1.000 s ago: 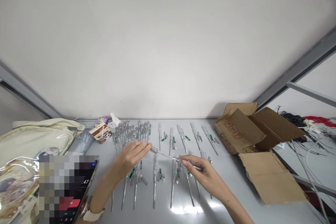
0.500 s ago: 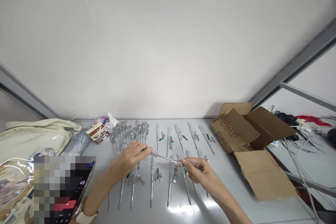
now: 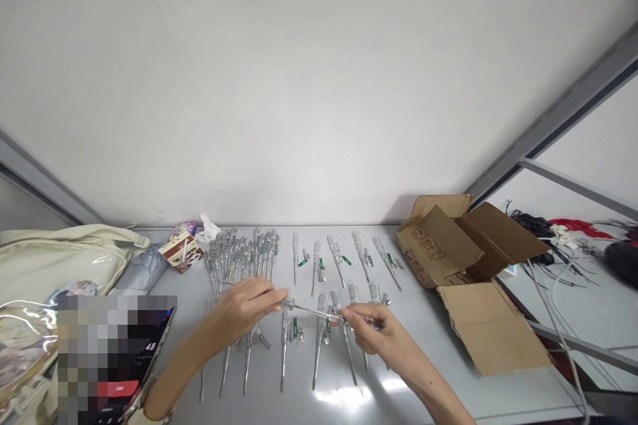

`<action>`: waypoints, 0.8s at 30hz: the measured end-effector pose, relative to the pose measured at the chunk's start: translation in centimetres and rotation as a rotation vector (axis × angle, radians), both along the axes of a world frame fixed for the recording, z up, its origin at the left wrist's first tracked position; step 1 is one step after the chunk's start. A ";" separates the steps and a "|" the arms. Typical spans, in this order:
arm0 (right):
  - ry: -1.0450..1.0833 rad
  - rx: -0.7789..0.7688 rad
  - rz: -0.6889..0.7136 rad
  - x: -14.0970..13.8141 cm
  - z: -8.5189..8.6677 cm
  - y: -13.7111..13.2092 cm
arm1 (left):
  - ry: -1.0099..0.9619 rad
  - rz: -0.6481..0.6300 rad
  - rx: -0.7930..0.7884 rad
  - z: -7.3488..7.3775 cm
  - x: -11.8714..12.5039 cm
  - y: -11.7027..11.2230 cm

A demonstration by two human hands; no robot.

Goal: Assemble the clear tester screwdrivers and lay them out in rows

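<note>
My left hand [image 3: 248, 312] is closed around a clear-handled tester screwdriver, whose open handle end [image 3: 288, 303] sticks out past the fingertips. A second tester screwdriver [image 3: 319, 313] lies in my closed right hand [image 3: 371, 327]. Its thin shaft points left, and the tip meets the open handle end in my left hand; how deep it reaches inside cannot be seen. Below my hands is a row of clear tester screwdrivers [image 3: 319, 342], with small metal caps [image 3: 300, 333] and green strips beside them. Farther back lies another row of testers [image 3: 337, 259] with loose parts.
A dense group of tester screwdrivers [image 3: 242, 252] lies at the back left of the grey table [image 3: 399, 398]. An open cardboard box [image 3: 423, 249] stands right. At left are a phone [image 3: 149, 358], a cream bag [image 3: 30, 272], a card [image 3: 182, 252] and crumpled tissue [image 3: 208, 229].
The view has shifted slightly, so most things sit a little farther left. My left hand is slightly lower. Both hands keep their screwdrivers, tip against handle end.
</note>
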State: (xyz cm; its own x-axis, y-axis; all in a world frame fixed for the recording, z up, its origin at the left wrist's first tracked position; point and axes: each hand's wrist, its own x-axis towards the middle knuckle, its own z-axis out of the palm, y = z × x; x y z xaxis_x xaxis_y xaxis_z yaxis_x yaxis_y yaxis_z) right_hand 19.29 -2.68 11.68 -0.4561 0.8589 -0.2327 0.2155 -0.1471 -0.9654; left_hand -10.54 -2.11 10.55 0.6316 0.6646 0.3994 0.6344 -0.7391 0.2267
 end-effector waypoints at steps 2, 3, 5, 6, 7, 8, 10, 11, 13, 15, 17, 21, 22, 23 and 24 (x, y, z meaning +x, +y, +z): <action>-0.029 0.051 0.005 0.1 0.2 0.0 | -0.020 -0.004 -0.025 0.1 -0.1 0.0; -0.051 0.088 0.008 0.1 0.3 0.0 | -0.030 -0.006 -0.041 0.2 -0.1 0.0; -0.095 0.160 0.015 0.1 0.6 0.0 | -0.053 -0.011 -0.085 0.4 -0.2 -0.1; -0.114 0.186 0.018 0.1 0.8 0.0 | -0.065 -0.013 -0.104 0.5 -0.3 -0.2; -0.128 0.203 0.021 0.1 0.9 0.0 | -0.075 -0.013 -0.118 0.6 -0.3 -0.2; -0.138 0.210 0.025 0.1 1.1 0.0 | -0.084 -0.010 -0.127 0.7 -0.3 -0.3; -0.158 0.230 0.049 0.2 1.6 0.0 | -0.090 -0.003 -0.129 0.9 -0.4 -0.3; -0.173 0.252 0.072 0.2 1.9 0.0 | -0.089 -0.002 -0.126 0.9 -0.4 -0.3; -0.214 0.316 0.126 0.4 2.4 0.0 | -0.091 0.002 -0.122 1.0 -0.3 -0.2; -0.260 0.381 0.155 0.5 2.8 0.1 | -0.096 0.016 -0.124 1.0 -0.2 -0.1; -0.289 0.417 0.148 0.6 3.0 0.1 | -0.104 0.039 -0.129 0.9 0.0 0.0; -0.285 0.378 0.075 0.4 2.6 0.4 | -0.095 0.058 -0.115 0.8 0.3 0.2; -0.291 0.360 0.065 0.3 2.5 0.5 | -0.084 0.059 -0.109 0.8 0.4 0.3; -0.303 0.343 0.066 0.2 2.4 0.7 | -0.073 0.058 -0.101 0.8 0.5 0.4; -0.316 0.330 0.079 0.1 2.3 0.9 | -0.066 0.056 -0.095 0.8 0.6 0.4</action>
